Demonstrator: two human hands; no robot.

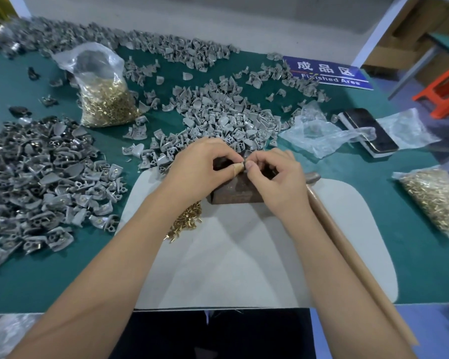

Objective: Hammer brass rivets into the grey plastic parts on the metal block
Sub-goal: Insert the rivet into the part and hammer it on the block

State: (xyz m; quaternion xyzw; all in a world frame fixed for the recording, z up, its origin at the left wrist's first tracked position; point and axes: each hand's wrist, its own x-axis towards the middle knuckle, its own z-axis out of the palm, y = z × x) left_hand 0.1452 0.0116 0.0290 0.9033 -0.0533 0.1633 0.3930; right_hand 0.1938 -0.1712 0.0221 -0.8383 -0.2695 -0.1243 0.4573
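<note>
Seating step: left hand (205,161) and right hand (272,172), fingertips pinched together on a small grey plastic part (244,161) atop the dark rusty metal block (237,191); rivet not discernible; next, probably taking up the wooden-handled hammer (329,216) lying right.

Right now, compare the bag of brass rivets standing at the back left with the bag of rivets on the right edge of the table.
The back-left bag stands upright with its top open and gaping; the right-edge bag lies flat on its side. The left bag is bunched into a tall heap of rivets, the right one spread long and low. Grey plastic parts crowd the left bag; the right one lies apart on bare green mat. Both are clear plastic holding brass rivets.
</note>
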